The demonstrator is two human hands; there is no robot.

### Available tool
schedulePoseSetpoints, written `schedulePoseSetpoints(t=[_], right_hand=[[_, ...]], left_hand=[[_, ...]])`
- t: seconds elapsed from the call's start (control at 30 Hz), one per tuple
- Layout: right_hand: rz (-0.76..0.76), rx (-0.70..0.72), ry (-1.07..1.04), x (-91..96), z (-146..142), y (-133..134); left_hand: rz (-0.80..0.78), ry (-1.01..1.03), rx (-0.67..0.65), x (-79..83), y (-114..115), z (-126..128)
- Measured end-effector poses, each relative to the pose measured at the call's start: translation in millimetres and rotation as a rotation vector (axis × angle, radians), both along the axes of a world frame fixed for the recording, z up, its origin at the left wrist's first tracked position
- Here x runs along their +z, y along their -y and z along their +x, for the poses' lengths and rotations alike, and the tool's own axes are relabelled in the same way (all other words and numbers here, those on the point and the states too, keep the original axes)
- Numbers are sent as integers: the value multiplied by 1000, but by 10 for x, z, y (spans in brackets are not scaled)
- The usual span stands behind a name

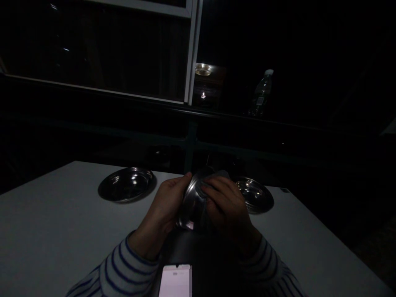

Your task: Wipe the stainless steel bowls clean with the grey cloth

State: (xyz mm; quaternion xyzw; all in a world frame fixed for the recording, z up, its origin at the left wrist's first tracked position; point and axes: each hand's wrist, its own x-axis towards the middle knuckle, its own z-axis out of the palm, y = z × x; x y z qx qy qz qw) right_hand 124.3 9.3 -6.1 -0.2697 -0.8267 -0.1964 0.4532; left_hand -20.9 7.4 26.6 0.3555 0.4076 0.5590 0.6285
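Note:
The scene is very dark. My left hand [163, 210] grips the rim of a shiny steel plate [191, 202] that is held upright over a white table [55, 231]. My right hand [227, 204] presses a grey cloth [218, 176] against the face of that plate, fingers curled over it. Both wrists wear striped sleeves.
A steel plate [126, 184] lies flat on the table to the left, another steel plate [255, 194] to the right behind my right hand. A lit phone screen [175, 281] shows at the bottom edge. A water bottle [261, 94] stands on a dark ledge behind, by a window frame [192, 51].

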Motion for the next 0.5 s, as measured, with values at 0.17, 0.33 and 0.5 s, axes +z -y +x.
schedulePoseSetpoints(t=[0.17,0.33,0.5], right_hand=[[9,113,156,-35,-5,-5],[-42,-13,-55,-20,10,-12],[23,126,100,-24,15,-6]], left_hand=[[-2,3,28,11,0,-13],[-25,-21,9,17,23,4],[-28,-12,14,29,22,1]])
